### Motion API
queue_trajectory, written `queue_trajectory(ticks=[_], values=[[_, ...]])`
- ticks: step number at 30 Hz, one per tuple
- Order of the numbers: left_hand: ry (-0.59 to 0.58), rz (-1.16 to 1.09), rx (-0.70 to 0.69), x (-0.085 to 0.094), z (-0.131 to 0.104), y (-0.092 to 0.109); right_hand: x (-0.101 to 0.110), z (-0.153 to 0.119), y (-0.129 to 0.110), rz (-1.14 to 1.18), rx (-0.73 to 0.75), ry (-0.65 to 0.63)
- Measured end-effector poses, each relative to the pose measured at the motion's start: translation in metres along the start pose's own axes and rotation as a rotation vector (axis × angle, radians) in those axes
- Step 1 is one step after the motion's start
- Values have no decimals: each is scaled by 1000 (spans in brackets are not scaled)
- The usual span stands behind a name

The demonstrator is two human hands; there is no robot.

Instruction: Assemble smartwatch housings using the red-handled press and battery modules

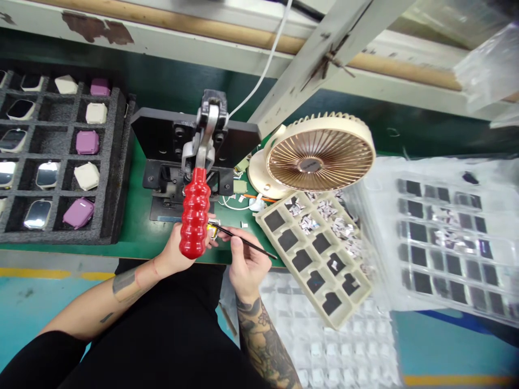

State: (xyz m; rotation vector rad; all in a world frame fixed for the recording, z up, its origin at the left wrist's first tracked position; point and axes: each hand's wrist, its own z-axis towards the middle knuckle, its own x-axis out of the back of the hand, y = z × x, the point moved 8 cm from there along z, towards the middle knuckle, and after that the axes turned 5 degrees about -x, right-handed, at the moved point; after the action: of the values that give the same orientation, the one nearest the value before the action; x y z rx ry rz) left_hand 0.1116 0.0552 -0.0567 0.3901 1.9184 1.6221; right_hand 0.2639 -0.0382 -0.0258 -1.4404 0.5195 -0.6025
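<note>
My left hand (173,253) is closed around a small device with a white edge and yellow inside (213,229), near the bench's front edge. A red ribbed clamp handle (194,216) hides part of this hand. In a pinch grip, my right hand (248,265) holds slim black tweezers (259,249). Their tip points left and meets the small device; the exact contact is too small to make out. Just behind my hands stands the black toggle-clamp fixture (235,140) that carries the red handle.
A grey foam tray (115,178) with white and purple watch-like cases is at left. To the right are a cream fan (324,156), a beige compartment tray (310,275) of small black and white pieces, and a clear plastic tray (441,243). An orange stick (259,198) lies by the fan.
</note>
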Motion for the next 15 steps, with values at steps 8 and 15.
queue_trajectory(ticks=[8,15], values=[[7,9,-26,7,-2,-5,-4,-4,-2,210,-70,-129],[31,-47,-35,6,1,-1,14,2,-13,79,95,78]])
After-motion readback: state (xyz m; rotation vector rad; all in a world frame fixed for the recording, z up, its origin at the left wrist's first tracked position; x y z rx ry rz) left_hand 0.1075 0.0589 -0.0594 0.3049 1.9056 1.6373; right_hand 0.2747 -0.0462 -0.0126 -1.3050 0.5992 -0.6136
